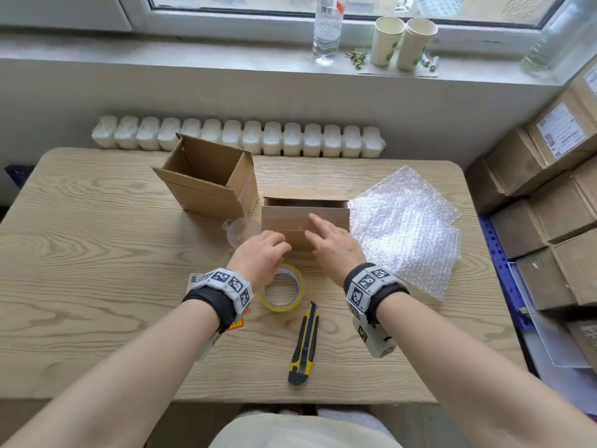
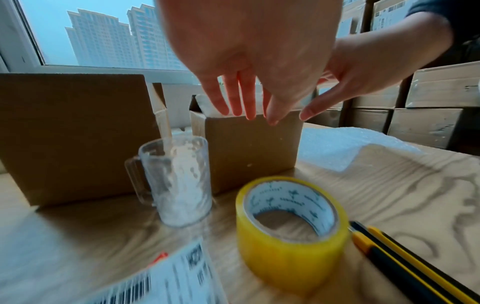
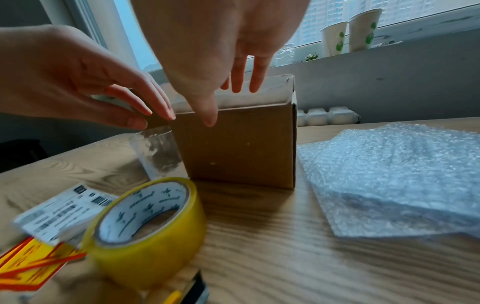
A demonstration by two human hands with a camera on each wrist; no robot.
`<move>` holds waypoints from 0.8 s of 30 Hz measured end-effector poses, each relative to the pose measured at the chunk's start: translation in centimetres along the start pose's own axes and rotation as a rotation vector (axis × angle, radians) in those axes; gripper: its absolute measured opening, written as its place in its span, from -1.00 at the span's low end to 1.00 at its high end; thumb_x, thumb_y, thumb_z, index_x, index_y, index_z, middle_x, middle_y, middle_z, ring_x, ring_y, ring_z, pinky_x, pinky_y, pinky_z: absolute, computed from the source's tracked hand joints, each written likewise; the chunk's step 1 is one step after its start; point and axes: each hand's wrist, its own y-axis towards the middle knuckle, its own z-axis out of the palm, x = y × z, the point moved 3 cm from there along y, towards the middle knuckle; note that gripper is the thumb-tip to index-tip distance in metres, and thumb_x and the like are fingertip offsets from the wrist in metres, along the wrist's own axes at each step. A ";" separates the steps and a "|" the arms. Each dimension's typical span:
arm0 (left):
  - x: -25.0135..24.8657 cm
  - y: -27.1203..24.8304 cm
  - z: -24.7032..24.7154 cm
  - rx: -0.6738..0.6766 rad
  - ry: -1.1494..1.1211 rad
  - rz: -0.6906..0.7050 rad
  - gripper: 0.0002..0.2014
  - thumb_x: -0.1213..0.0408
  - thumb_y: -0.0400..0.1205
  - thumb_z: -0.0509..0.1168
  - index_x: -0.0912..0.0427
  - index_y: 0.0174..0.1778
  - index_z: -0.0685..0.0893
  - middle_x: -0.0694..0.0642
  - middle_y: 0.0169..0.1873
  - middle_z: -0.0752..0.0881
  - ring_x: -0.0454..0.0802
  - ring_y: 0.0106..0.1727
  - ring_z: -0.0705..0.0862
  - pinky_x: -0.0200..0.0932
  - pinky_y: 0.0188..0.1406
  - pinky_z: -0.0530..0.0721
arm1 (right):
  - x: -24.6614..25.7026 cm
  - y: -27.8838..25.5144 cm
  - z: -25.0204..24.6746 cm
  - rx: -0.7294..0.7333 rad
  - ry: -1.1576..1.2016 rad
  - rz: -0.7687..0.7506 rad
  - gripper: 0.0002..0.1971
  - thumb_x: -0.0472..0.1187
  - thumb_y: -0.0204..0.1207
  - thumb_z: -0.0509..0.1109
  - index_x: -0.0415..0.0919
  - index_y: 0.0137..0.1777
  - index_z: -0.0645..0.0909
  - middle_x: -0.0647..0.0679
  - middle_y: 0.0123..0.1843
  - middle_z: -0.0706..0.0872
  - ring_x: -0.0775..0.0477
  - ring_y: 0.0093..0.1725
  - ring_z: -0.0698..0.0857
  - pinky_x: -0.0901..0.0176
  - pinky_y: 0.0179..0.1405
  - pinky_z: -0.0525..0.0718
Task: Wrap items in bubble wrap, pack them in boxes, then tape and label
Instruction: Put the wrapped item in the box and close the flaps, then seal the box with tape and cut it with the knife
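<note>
The pale wood-grain table (image 1: 97,253) carries everything, and the small brown cardboard box (image 1: 305,218) at its middle serves as the landmark. Left of that box and a little farther back stands a taller open brown cardboard carton (image 1: 206,176), its flaps up. Right of the small box, close beside it, lies a stack of clear bubble wrap sheets (image 1: 407,227), flat on the table. The small box itself sits with its near flap folded over the top and the far part of the opening not yet covered; something white shows inside it in the left wrist view, though what it is cannot be told.

Both forearms reach forward from the near edge toward the small box. The right hand (image 1: 332,244) hovers palm down over the near flap, fingers straight and spread, holding nothing; whether the fingertips touch the cardboard cannot be told. The left hand (image 1: 261,253) sits at the box's near left corner, palm down, fingers loosely extended and apart, gripping nothing.

Nearer than the box lies a yellow roll of packing tape (image 1: 282,291), flat on the table just under the left hand. A black-and-yellow utility knife (image 1: 305,344) lies nearer still. A clear glass mug with a handle (image 2: 176,181) stands at the box's left side, just beside it. White printed shipping labels (image 3: 62,211) lie left of the tape
</note>
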 end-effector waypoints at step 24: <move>-1.7 -6.8 8.4 0.499 0.108 -0.149 -0.73 0.41 0.63 0.11 0.08 0.19 0.53 0.02 0.07 0.67 0.04 0.28 0.50 0.00 0.61 -0.16 | 2.7 -5.4 8.0 0.285 0.538 0.420 -0.48 -0.39 0.57 0.17 -0.14 0.53 0.30 -0.14 0.40 0.57 -0.17 0.37 0.54 -0.09 0.34 0.51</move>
